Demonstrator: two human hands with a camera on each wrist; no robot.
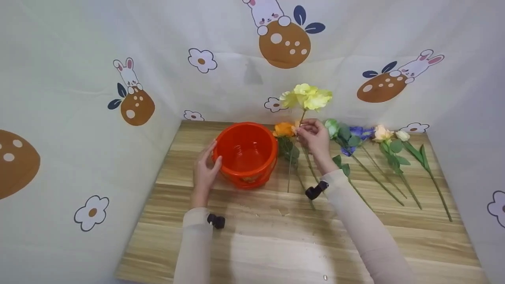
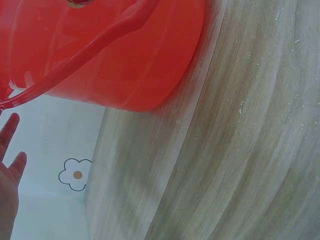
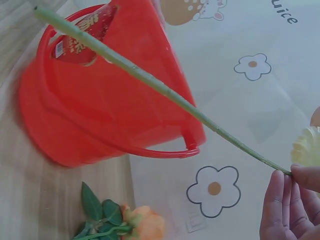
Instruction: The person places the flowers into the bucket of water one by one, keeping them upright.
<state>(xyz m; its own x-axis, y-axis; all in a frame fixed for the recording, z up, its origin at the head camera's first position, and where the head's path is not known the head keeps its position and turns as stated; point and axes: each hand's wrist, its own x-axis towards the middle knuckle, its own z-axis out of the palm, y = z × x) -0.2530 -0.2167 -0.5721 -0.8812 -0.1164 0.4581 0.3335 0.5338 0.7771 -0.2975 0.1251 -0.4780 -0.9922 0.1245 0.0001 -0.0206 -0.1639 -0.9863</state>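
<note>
Pale sleeves [image 1: 197,244], right fingers [image 3: 273,200] pinching thin-stemmed ruffled yellow flower [image 1: 311,97], left fingers [image 2: 17,166] spread at glossy bucket [image 3: 125,112]

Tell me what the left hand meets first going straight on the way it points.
Most likely the round red plastic bucket, on its left side. The left hand looks right beside it, perhaps touching; depth is unclear.

The bucket [image 1: 241,156] looks like smooth, glossy plastic, as does its handle [image 3: 165,153]; its printed label [image 3: 75,54] looks slick. Toward its one o'clock, the yellow flower [image 1: 309,96] has ruffled, cloth-like petals and a plastic-looking stem [image 3: 200,117]. The table [image 1: 276,252] shows smooth wood grain; at twelve o'clock hangs matt, creased cloth [image 1: 229,31].
</note>
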